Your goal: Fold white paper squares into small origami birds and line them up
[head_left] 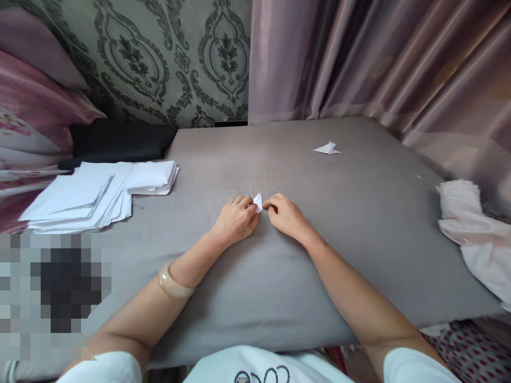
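Head view is showing a small folded white paper [258, 203] on the grey surface [255, 298], its long axis pointing forward. The nearer left hand [236, 217] is pinching it from the left; the right hand [288, 217] is holding bent fingers at its right edge, whether gripping, I cannot tell. Both forearms [198, 256] are slanting inward.

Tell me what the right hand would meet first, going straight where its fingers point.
The right hand would likely meet the folded white paper in the left hand; whether they already touch is unclear.
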`<action>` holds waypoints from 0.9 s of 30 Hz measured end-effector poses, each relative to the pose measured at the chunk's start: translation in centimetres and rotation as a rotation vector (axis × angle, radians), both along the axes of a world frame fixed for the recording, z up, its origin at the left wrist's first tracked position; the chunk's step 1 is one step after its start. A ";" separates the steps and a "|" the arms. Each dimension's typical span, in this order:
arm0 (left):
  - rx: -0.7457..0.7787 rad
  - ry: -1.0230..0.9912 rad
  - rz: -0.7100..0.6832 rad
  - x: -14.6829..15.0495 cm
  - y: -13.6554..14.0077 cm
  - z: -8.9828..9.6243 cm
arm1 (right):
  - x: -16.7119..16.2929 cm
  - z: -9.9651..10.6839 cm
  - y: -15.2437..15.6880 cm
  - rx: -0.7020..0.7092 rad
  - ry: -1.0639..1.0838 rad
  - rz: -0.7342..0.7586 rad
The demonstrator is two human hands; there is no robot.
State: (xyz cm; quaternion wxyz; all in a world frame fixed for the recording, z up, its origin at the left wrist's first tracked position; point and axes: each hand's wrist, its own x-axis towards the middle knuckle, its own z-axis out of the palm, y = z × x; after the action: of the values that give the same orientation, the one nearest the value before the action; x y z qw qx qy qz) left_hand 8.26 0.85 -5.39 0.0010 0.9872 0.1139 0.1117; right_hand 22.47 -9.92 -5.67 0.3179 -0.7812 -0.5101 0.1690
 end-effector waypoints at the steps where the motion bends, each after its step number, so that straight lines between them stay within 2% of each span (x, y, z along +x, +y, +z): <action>1: 0.002 -0.007 0.003 0.0 0.0 0.0 | 0.0 0.0 0.0 0.004 0.001 0.013; 6: -0.029 -0.044 -0.016 -0.2 0.3 -0.3 | -0.1 -0.2 0.0 0.035 0.004 0.008; 11: -0.112 -0.096 -0.036 -0.4 0.7 -0.3 | -0.6 -0.3 0.1 0.027 -0.104 0.000; 15: -0.156 -0.130 -0.036 -0.3 0.8 -0.5 | -0.6 -0.6 0.7 0.043 -0.162 -0.089; 18: -0.191 -0.169 -0.016 -0.1 0.7 -0.7 | 0.0 -0.9 1.4 0.084 -0.244 -0.024; 22: -0.298 -0.198 0.037 0.2 0.9 -1.1 | 0.6 -1.2 1.9 0.078 -0.283 0.026; 27: -0.468 -0.256 0.079 0.4 1.6 -1.6 | 0.9 -1.4 1.9 0.093 -0.189 0.014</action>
State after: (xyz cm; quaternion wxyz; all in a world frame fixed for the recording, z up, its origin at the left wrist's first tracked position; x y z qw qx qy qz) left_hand 8.70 2.46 -7.03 0.2393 0.9326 0.1743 0.2064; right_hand 23.34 -8.05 -7.08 0.3031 -0.7744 -0.5506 0.0727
